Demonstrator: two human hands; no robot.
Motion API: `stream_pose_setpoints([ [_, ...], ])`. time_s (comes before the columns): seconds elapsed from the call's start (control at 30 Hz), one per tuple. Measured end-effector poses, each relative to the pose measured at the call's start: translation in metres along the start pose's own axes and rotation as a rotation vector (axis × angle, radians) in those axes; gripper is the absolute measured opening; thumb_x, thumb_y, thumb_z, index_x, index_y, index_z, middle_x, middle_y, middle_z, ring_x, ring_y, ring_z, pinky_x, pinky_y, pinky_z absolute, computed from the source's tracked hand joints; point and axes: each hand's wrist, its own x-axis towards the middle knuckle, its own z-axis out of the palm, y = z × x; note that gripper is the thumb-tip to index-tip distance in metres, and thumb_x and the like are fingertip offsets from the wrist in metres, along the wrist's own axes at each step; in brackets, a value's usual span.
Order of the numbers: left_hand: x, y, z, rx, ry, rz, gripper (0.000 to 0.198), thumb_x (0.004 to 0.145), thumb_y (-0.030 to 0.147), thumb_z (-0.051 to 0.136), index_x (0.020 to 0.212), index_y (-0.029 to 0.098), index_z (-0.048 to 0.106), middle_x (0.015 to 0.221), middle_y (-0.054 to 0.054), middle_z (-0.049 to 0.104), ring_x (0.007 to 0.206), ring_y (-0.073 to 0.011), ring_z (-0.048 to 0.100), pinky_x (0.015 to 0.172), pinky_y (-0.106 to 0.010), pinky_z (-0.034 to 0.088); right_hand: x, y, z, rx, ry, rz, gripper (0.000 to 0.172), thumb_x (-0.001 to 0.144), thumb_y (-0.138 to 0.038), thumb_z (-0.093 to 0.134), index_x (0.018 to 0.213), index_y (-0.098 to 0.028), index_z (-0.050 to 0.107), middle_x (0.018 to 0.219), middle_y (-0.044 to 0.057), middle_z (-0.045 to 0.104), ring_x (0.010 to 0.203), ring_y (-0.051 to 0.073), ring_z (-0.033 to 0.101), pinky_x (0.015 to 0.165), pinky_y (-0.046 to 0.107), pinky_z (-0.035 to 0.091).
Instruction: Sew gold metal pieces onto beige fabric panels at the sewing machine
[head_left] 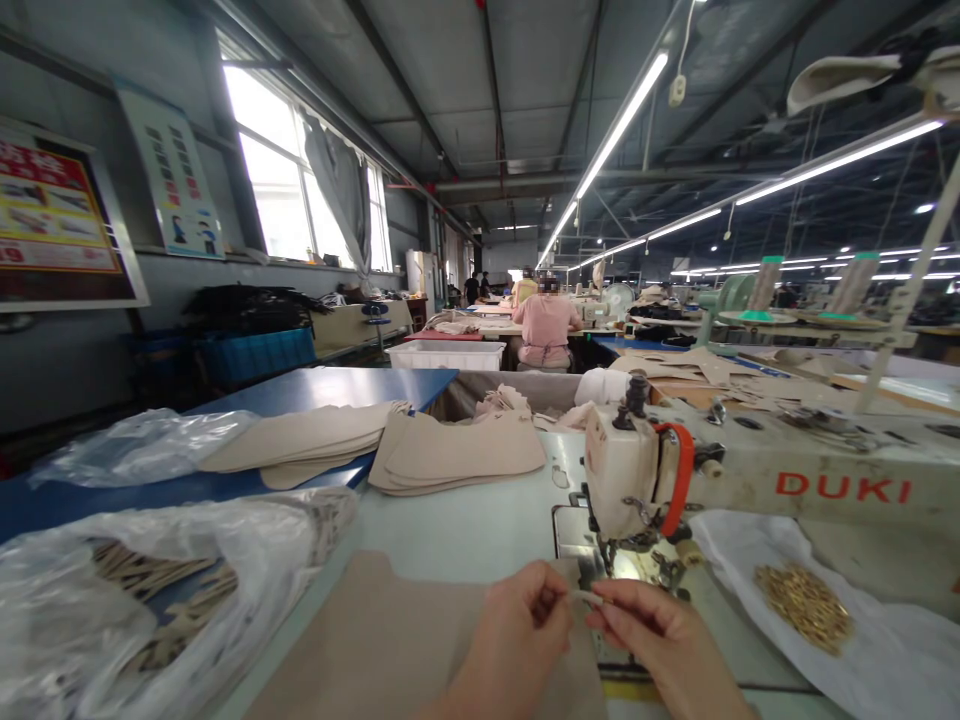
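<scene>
Between my two hands, in front of the sewing machine's needle area, a short pale strip [585,597] is stretched in a slight curve. My left hand [521,630] pinches its left end, fingers curled. My right hand [649,630] grips the other end between thumb and fingertips; whether a small fitting is there too is hidden. Under my left hand lies a flat beige fabric panel [390,630], its right edge reaching the machine's plate. The sewing machine [622,470] stands just beyond my hands, its lamp lighting the needle area.
At left an open plastic bag [285,540] holds several beige strips. Stacked beige panels [457,455] lie behind my work. Small gold metal pieces [802,605] rest on a white bag [742,545] at right. A co-worker in pink [545,330] sits ahead, beyond a white bin [446,354].
</scene>
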Motion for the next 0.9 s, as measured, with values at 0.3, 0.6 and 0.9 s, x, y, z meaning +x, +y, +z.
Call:
stream_pose_setpoints([
  [0.3, -0.005, 0.009, -0.002, 0.033, 0.002, 0.039, 0.012, 0.074, 0.020, 0.050, 0.063, 0.019, 0.054, 0.054, 0.004, 0.054, 0.050, -0.0113, 0.050, 0.049, -0.021, 0.036, 0.002, 0.003, -0.001, 0.004, -0.007, -0.005, 0.042, 0.064, -0.056, 0.073, 0.090, -0.023, 0.075, 0.087, 0.008, 0.073, 0.084, 0.028, 0.068, 0.073, 0.035, 0.056],
  [0.6, -0.010, 0.008, 0.000, 0.084, -0.105, 0.095, 0.013, 0.073, 0.017, 0.049, 0.067, 0.018, 0.060, 0.053, 0.004, 0.051, 0.048, -0.0099, 0.043, 0.047, -0.020, 0.031, -0.001, -0.001, 0.001, -0.056, 0.027, -0.101, 0.037, 0.069, -0.054, 0.069, 0.088, -0.022, 0.074, 0.081, 0.007, 0.073, 0.077, 0.025, 0.068, 0.072, 0.033, 0.055],
  [0.9, -0.007, 0.005, -0.002, 0.128, -0.110, 0.090, 0.013, 0.071, 0.014, 0.048, 0.066, 0.019, 0.059, 0.052, 0.004, 0.054, 0.048, -0.0110, 0.047, 0.047, -0.021, 0.032, -0.004, 0.003, 0.000, -0.142, 0.033, -0.195, 0.035, 0.080, -0.051, 0.060, 0.094, -0.022, 0.072, 0.085, 0.008, 0.072, 0.080, 0.023, 0.067, 0.074, 0.029, 0.053],
])
